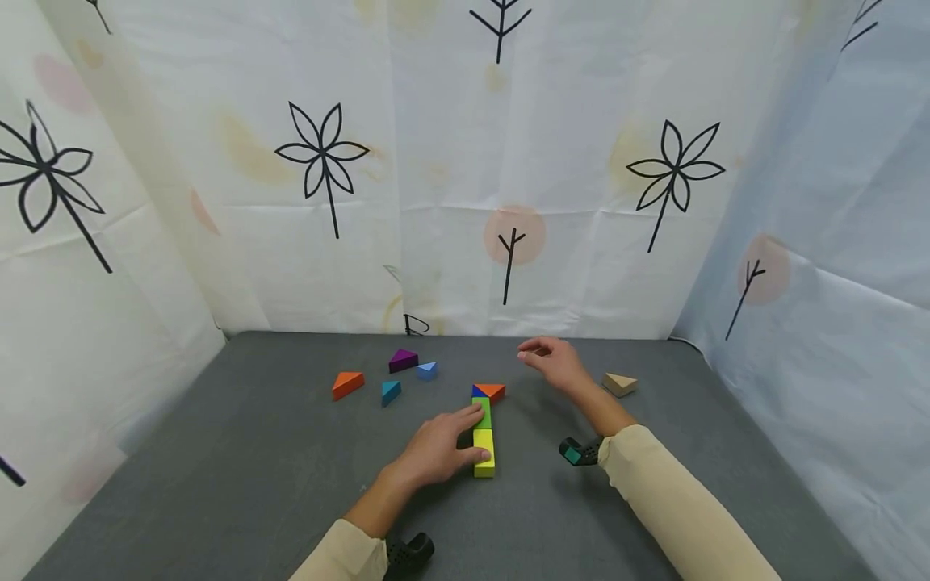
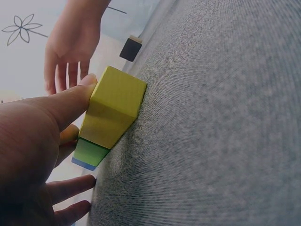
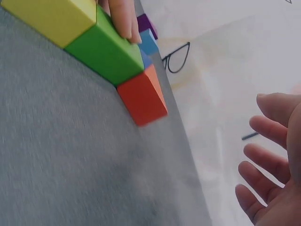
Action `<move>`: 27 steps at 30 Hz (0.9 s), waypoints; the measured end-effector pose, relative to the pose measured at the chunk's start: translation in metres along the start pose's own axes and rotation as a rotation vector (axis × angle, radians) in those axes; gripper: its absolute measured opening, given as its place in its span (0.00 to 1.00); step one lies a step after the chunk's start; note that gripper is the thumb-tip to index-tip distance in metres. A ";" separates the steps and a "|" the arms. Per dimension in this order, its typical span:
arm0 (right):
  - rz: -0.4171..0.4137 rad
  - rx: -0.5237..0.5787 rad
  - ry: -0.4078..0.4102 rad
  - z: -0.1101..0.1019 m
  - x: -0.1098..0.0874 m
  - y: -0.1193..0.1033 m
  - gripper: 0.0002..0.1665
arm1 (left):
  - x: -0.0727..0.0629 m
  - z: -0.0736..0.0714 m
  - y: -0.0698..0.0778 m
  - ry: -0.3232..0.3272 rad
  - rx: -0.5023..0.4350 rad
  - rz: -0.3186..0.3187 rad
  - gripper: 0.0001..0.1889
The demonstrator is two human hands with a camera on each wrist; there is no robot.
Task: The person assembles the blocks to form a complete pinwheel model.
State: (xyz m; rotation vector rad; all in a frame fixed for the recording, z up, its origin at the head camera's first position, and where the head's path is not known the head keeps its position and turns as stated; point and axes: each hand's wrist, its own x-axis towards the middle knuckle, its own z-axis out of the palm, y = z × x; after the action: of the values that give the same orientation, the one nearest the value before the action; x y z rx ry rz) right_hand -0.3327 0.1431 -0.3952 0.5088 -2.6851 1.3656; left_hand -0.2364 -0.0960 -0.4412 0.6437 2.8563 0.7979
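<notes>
Yellow block (image 1: 484, 468) and green block (image 1: 486, 418) lie end to end on the grey desk (image 1: 276, 484), with a blue triangular block (image 1: 478, 391) and an orange triangular block (image 1: 492, 392) at the green one's far end. We rest our left hand (image 1: 439, 446) across the row, fingers spread, thumb touching yellow, fingertips on green. Our empty right hand (image 1: 558, 363) hovers with relaxed fingers near a tan triangular block (image 1: 620, 385).

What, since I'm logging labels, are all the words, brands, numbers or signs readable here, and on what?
None can be read.
Yellow block, green block: no lettering on visible faces.
Backdrop: drawn plants; the looped black mark resembles a "D" but seems a drawing.
Right-wrist device: too small to tell.
</notes>
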 end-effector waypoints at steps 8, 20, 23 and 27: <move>0.018 -0.069 0.024 -0.017 -0.002 0.009 0.16 | -0.001 -0.001 0.000 0.001 -0.003 -0.001 0.38; -0.037 -0.373 -0.002 -0.048 -0.012 0.031 0.17 | -0.002 -0.002 0.001 0.006 -0.008 0.015 0.38; -0.026 -0.462 -0.028 -0.055 -0.016 0.036 0.17 | -0.003 -0.002 0.001 0.004 -0.006 0.016 0.38; -0.018 -0.542 -0.065 -0.061 -0.020 0.043 0.15 | -0.003 -0.001 0.000 0.004 -0.008 0.009 0.38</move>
State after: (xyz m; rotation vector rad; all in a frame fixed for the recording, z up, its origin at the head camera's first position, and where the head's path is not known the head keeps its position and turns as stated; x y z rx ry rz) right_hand -0.3324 0.2203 -0.3964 0.5171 -2.9177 0.5716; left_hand -0.2341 -0.0980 -0.4403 0.6546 2.8541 0.8122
